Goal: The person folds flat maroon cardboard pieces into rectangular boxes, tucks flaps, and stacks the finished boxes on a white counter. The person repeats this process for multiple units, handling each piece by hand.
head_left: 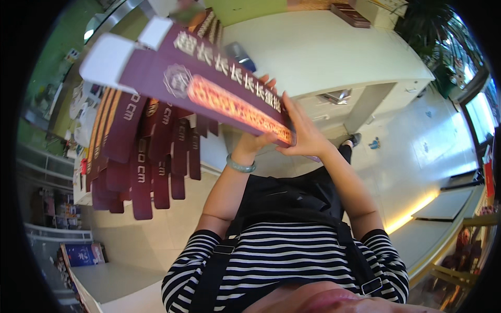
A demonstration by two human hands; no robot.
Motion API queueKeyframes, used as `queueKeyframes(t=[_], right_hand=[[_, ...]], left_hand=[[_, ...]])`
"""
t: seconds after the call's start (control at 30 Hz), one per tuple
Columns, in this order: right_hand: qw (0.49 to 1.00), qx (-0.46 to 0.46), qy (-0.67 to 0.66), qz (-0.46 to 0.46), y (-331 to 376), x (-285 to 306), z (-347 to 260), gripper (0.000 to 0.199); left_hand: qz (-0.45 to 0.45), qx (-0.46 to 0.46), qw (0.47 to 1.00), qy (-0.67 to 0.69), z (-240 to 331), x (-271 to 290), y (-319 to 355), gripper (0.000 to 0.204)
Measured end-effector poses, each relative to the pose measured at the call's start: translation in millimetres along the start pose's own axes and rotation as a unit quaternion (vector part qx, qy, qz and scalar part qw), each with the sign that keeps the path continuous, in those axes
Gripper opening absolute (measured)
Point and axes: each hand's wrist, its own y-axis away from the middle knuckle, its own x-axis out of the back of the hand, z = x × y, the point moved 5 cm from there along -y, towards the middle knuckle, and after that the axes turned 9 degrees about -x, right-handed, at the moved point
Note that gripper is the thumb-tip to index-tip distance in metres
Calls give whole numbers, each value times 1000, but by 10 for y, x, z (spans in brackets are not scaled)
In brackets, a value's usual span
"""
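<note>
A long maroon carton [156, 78], printed with a picture of pastry, slants across the view in front of me. White open flaps [107, 60] stick out at its far left end. My left hand [257, 141], with a jade-coloured bangle at the wrist, is closed round the carton from below, and its fingertips show over the upper edge. At the carton's near right end my right hand [309, 130] grips it, fingers along the end and thumb beneath. Left of the held carton, many flat maroon cartons [141, 177] lie in an overlapping pile, their ends hanging past the table's edge.
A white counter [323, 55] spans the back, with a dark narrow box [350, 15] and a dark blue-grey object [240, 56] on it. A plant [422, 26] stands at the far right. A lit strip [412, 214] runs along the base of a unit on the right.
</note>
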Motion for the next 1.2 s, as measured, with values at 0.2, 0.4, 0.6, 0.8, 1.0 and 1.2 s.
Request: queueKeyframes(t=[0.2, 0.4, 0.6, 0.8, 1.0, 1.2], right_hand=[[994, 7, 19, -106, 284, -778, 625, 130], [993, 46, -100, -45, 246, -711, -61, 124], [994, 25, -109, 5, 382, -567, -72, 118], [997, -59, -41, -14, 422, -437, 181, 118], [997, -71, -7, 19, 740, -445, 666, 111], [991, -129, -38, 26, 821, -263, 775, 83]], left_hand=[[-27, 16, 998, -63, 653, 368, 290, 136], [-39, 37, 995, -88, 551, 180, 598, 130], [82, 2, 995, -51, 478, 98, 591, 83], [120, -59, 991, -2, 811, 155, 95, 72], [104, -67, 992, -29, 1247, 244, -408, 72], [175, -78, 981, -36, 1311, 328, -701, 66]])
